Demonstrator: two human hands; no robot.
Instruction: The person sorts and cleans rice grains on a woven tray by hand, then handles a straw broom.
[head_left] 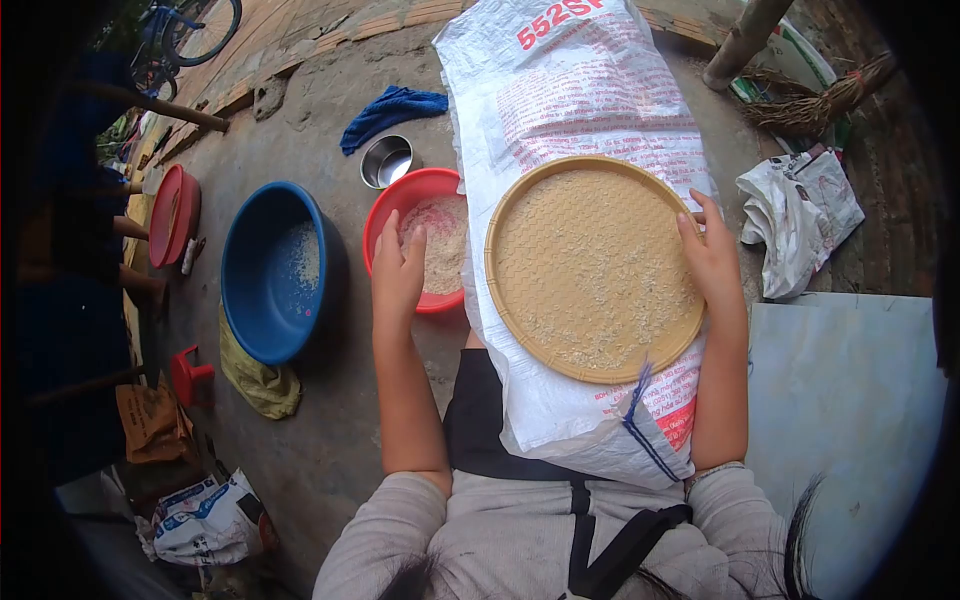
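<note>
A round yellow winnowing tray [590, 270], with rice grains scattered over it, lies on a white printed sack [600, 110] spread across my lap and the ground. My right hand [712, 255] holds the tray's right rim, with the thumb on top near the edge. My left hand [399, 268] is over the near left rim of a red basin [372, 225], fingers apart and pointing away from me. Pale rice [440, 250] with a pinkish patch fills the bottom of that basin. The left hand is away from the tray.
A blue basin [262, 290] with some rice stands left, near a steel pot [388, 162] and a blue cloth [390, 112]. Another person's limb [140, 285] shows at far left, beside a red tray [172, 215]. Crumpled white sacking [800, 215] lies right.
</note>
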